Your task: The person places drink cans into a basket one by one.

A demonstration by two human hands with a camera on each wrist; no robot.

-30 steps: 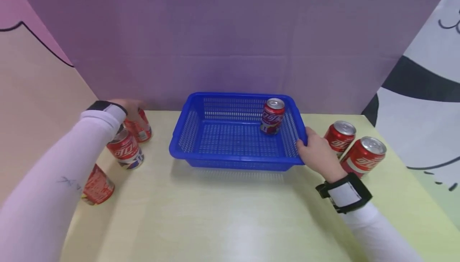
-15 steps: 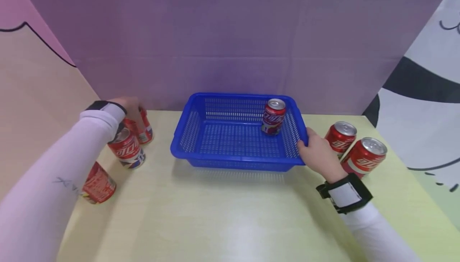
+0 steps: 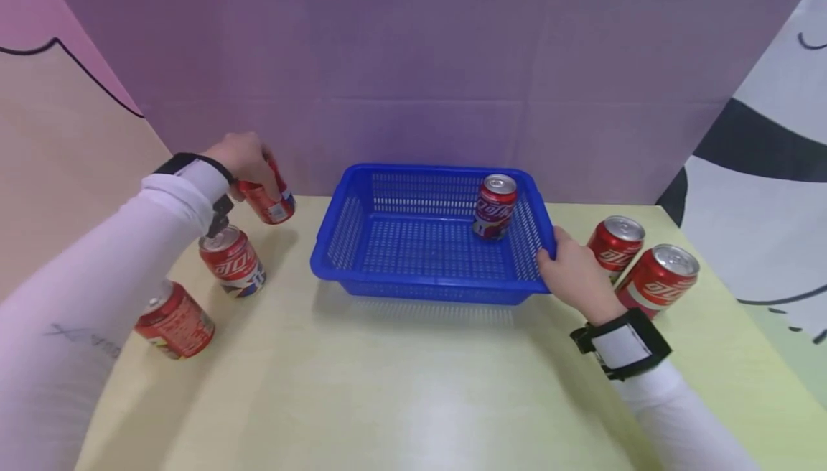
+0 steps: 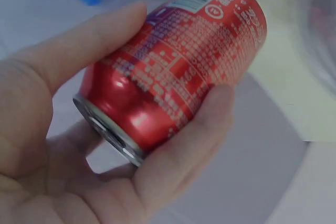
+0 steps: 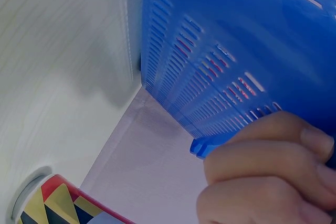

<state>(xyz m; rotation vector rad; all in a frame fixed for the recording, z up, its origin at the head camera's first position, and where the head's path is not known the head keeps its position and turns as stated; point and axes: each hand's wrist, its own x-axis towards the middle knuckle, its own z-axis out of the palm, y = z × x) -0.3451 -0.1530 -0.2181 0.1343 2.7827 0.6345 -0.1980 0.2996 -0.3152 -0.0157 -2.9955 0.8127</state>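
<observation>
My left hand (image 3: 248, 161) grips a red soda can (image 4: 184, 61) around its sides, thumb on one side and fingers on the other. In the head view that can is tilted and lifted off the table, near the back wall on the left. My right hand (image 3: 576, 276) holds the right rim of a blue plastic basket (image 3: 426, 286), fingers curled over the edge, as the right wrist view also shows. Inside the basket, toward its right end, a red and purple soda can (image 3: 495, 207) stands upright.
On the left, a red can (image 3: 234, 263) and another red can (image 3: 177, 324) stand below my left forearm. Beside my right hand are two more cans, a rear one (image 3: 617, 245) and a front one (image 3: 660, 281). A purple wall (image 3: 413, 62) borders the table's (image 3: 362, 385) back edge.
My left hand has raised the red can off the table and moved it up and slightly right. The right hand stays on the basket rim.
</observation>
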